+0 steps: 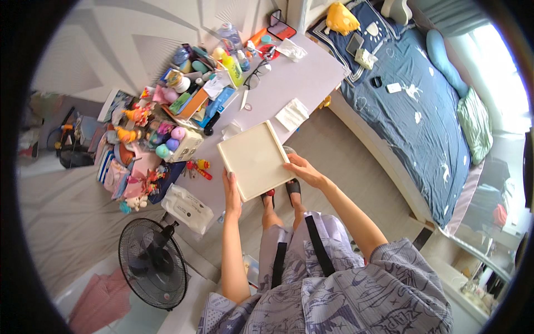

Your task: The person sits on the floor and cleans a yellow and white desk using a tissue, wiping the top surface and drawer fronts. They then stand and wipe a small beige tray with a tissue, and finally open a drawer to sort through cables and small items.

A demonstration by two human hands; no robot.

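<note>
Between my hands is a square cream plastic tray or lid [253, 160], held over the near edge of the desk [267, 100]. My left hand [232, 194] grips its left side, thumb on the rim. On the right side, my right hand [306, 170] has its thumb over the edge and its fingers beneath. What lies under the tray is mostly hidden. A folded white tissue [292, 115] rests on the desk just beyond its far right corner. Left of the tray are keys with red and yellow charms [199, 167] and a white wipes pack [187, 208].
Figurines, books and bottles crowd the desk's wall side, with eyeglasses [256, 75] beside them. A black fan [153, 259] stands at my lower left. To the right is a bed with a dark blue sheet [400, 112]. My sandalled feet [294, 192] are on the grey floor [333, 144].
</note>
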